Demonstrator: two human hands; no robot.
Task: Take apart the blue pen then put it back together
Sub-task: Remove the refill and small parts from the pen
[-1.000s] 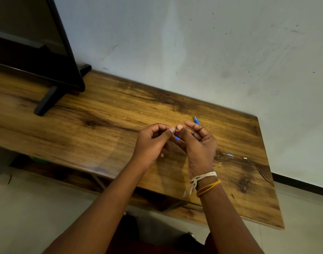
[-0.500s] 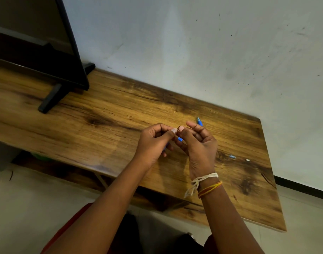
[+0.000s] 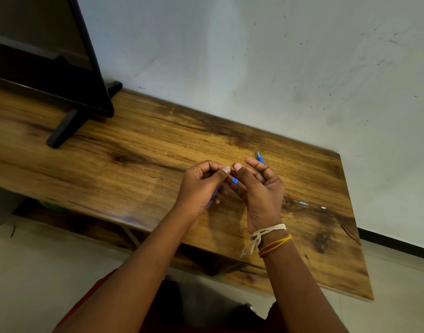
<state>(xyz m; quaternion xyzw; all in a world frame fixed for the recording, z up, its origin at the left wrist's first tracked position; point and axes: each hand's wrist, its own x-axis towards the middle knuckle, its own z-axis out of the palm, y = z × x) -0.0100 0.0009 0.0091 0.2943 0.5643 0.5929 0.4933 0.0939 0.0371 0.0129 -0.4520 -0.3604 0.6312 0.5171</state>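
Both hands meet above the middle of the wooden table [image 3: 138, 164]. My left hand [image 3: 201, 186] is closed around a blue pen barrel [image 3: 213, 197], whose lower end pokes out under the palm. My right hand [image 3: 259, 188] pinches a thin piece at its fingertips, right against my left thumb; a short blue bit [image 3: 235, 180] shows between the hands. A blue pen tip piece [image 3: 260, 157] sticks out behind my right fingers. Two small loose parts, a clear bluish one [image 3: 303, 203] and a tiny white one [image 3: 323, 207], lie on the table to the right.
A black screen on a stand [image 3: 69, 121] occupies the table's far left. A grey wall runs along the table's back edge. The table's right end and front edge are near my arms, with pale floor below.
The hands have stayed together with almost no movement. The view has shifted slightly, so the table and screen sit a little more to the right.
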